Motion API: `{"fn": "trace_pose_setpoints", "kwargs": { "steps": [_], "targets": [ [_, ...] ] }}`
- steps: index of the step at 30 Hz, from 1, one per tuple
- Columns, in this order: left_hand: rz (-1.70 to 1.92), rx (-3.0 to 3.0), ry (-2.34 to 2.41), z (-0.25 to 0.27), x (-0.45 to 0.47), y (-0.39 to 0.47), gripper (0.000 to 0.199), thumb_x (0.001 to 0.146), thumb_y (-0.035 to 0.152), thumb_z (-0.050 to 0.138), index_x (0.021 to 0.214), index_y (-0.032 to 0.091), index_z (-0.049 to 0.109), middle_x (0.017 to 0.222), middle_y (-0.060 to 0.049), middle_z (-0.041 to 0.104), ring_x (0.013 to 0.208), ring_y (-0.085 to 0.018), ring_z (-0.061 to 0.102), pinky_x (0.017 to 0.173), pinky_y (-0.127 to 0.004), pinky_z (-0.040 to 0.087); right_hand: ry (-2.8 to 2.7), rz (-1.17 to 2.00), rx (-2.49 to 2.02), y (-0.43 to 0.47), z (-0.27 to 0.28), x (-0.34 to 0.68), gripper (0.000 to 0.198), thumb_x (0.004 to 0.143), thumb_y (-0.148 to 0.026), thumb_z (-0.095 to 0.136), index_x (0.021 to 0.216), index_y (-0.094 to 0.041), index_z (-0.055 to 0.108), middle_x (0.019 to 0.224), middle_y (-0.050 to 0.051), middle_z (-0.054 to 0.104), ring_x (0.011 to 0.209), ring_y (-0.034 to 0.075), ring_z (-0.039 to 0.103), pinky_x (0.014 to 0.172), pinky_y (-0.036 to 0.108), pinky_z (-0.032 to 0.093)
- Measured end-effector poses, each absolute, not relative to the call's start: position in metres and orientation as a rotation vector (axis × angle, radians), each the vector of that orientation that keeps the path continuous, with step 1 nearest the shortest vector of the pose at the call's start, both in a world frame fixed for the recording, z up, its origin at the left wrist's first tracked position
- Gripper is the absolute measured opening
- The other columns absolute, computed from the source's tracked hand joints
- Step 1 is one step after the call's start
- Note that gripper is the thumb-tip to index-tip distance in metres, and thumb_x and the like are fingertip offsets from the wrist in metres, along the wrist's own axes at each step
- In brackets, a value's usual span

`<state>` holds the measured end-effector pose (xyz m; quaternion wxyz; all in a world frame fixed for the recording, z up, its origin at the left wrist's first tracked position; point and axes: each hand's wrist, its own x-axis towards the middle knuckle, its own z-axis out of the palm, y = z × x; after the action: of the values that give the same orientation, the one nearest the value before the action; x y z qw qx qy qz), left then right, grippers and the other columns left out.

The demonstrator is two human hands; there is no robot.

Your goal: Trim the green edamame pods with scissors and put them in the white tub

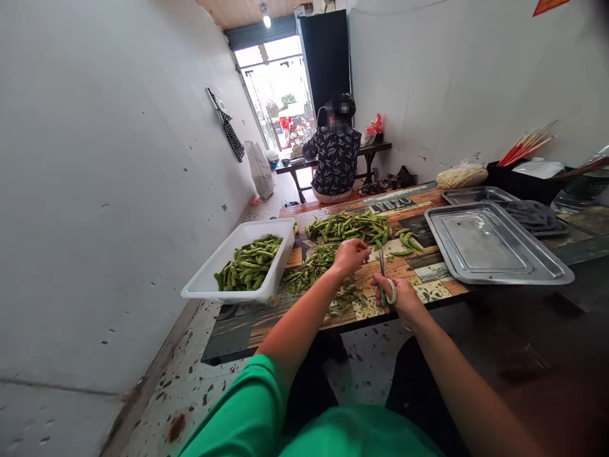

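pods (pixel 349 226) look light and firm; left hand (pixel 351 255) pinches one by its end, right hand (pixel 402 296) grips scissors (pixel 384 279).

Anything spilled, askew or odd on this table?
Mostly tidy. The white tub juts past the table edge at the left. Loose pod trimmings lie scattered by the hands, and a few pods sit apart from the main pile.
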<state>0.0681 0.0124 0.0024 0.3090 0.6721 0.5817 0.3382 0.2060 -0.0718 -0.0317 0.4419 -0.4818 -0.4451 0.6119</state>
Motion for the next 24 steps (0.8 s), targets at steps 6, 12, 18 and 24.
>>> {"fn": "trace_pose_setpoints", "kwargs": {
  "steps": [6, 12, 18, 24],
  "targets": [
    [1.040, 1.175, 1.122, -0.009, 0.039, -0.016, 0.029, 0.064, 0.032, 0.074, 0.082, 0.010, 0.066, 0.070, -0.005, 0.067, 0.054, -0.007, 0.054, 0.053, -0.020, 0.040, -1.368, 1.452, -1.310, -0.076, -0.031, 0.202, 0.038, 0.068, -0.053, 0.068, 0.068, -0.017, 0.055, 0.048, -0.003, 0.055, 0.038, 0.011, 0.053, 0.028, 0.017, 0.031],
    [1.036, 1.145, 1.102, -0.005, 0.034, -0.030, 0.030, 0.059, 0.032, 0.077, 0.077, 0.010, 0.068, 0.067, -0.004, 0.067, 0.058, -0.009, 0.057, 0.058, -0.021, 0.043, -1.428, 1.434, -1.289, -0.080, -0.022, 0.198, 0.033, 0.067, -0.048, 0.070, 0.068, -0.017, 0.058, 0.046, -0.005, 0.052, 0.038, 0.008, 0.048, 0.036, 0.018, 0.038],
    [1.004, 1.362, 1.190, 0.001, 0.029, -0.032, 0.027, 0.063, 0.033, 0.073, 0.077, 0.011, 0.069, 0.067, -0.004, 0.067, 0.059, -0.009, 0.054, 0.061, -0.023, 0.043, -1.591, 1.312, -1.332, -0.080, -0.013, 0.202, 0.029, 0.066, -0.045, 0.072, 0.063, -0.018, 0.062, 0.043, -0.004, 0.052, 0.038, 0.010, 0.049, 0.039, 0.020, 0.040],
    [0.949, 1.322, 1.198, 0.000, 0.029, -0.031, 0.026, 0.063, 0.030, 0.075, 0.078, 0.010, 0.068, 0.061, 0.001, 0.061, 0.054, -0.006, 0.049, 0.058, -0.021, 0.039, -1.564, 1.283, -1.322, -0.081, -0.014, 0.203, 0.035, 0.068, -0.046, 0.071, 0.054, -0.018, 0.053, 0.038, -0.005, 0.047, 0.034, 0.009, 0.046, 0.037, 0.020, 0.036]
  ]
}}
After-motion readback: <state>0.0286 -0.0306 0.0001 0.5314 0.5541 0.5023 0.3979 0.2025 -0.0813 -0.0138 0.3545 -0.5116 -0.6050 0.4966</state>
